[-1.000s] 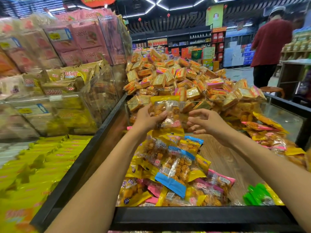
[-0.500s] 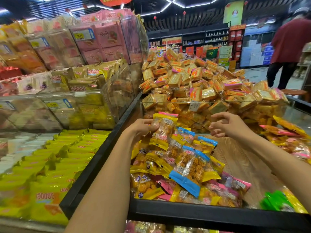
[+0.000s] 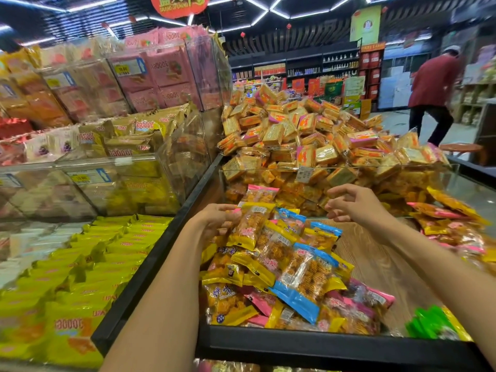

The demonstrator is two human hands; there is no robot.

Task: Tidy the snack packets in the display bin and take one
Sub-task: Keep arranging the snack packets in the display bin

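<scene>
A display bin (image 3: 308, 345) with a black rim and wooden floor holds a heap of snack packets (image 3: 295, 269) in yellow, blue and pink wrappers. My left hand (image 3: 214, 221) grips the left edge of a yellow-ended snack packet (image 3: 251, 226) that lies on top of the heap. My right hand (image 3: 354, 204) hovers above the heap's far right side with its fingers loosely curled and nothing in them. A pink-topped packet (image 3: 260, 193) stands just behind the held one.
Behind a clear divider rises a tall mound of orange cracker packs (image 3: 308, 140). Clear bins of pink and yellow packs (image 3: 128, 108) stand at left, yellow packs (image 3: 80, 277) below. More packets (image 3: 451, 221) and green packets (image 3: 432, 324) lie at right. A person in red (image 3: 432, 95) stands far right.
My left hand has brought the yellow packet down from in front of the cracker mound onto the heap. My right hand has let go and drawn off to the right.
</scene>
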